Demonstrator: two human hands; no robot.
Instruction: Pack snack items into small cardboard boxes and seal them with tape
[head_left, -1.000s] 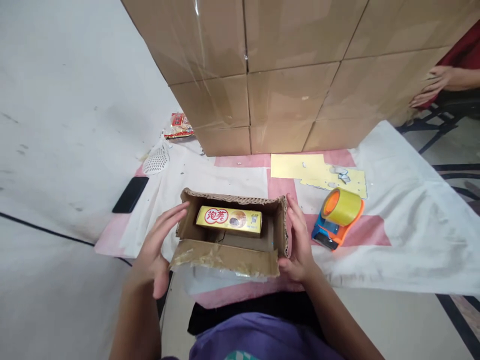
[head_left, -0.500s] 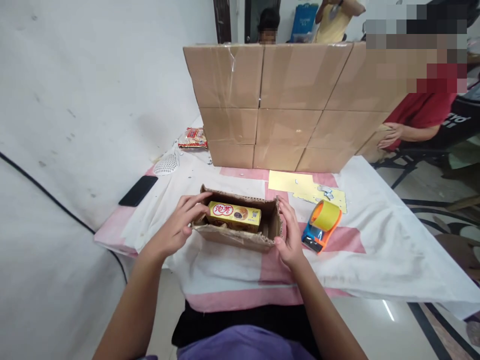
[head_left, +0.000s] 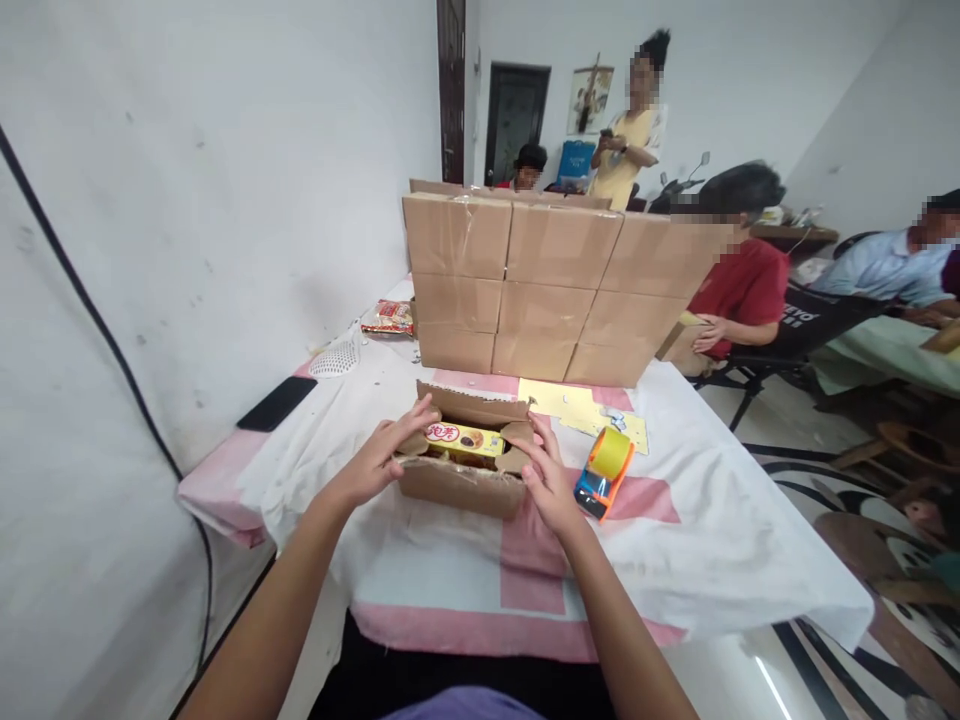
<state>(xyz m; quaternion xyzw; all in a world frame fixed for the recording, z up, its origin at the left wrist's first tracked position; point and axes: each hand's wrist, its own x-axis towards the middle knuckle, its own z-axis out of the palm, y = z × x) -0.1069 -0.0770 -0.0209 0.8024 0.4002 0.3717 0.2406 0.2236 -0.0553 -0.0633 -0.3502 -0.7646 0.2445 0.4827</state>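
A small open cardboard box [head_left: 457, 485] stands on the table in front of me, with a yellow snack packet [head_left: 456, 437] lying inside. My left hand [head_left: 379, 458] rests on the box's left side flap, its fingers stretched over the folded flap. My right hand [head_left: 547, 478] presses the right side flap inward with flat fingers. Both side flaps are partly folded over the packet. The far flap [head_left: 472, 403] still stands up.
An orange and blue tape dispenser [head_left: 603, 473] lies just right of the box. Behind it are a yellow sheet [head_left: 562, 400] and a wall of stacked cartons [head_left: 547, 290]. A black phone [head_left: 276, 403] lies at the left edge. Other people sit and stand beyond.
My head has lifted, so the room beyond the cartons shows. Both hands have moved from the box's sides onto its side flaps and folded them inward.
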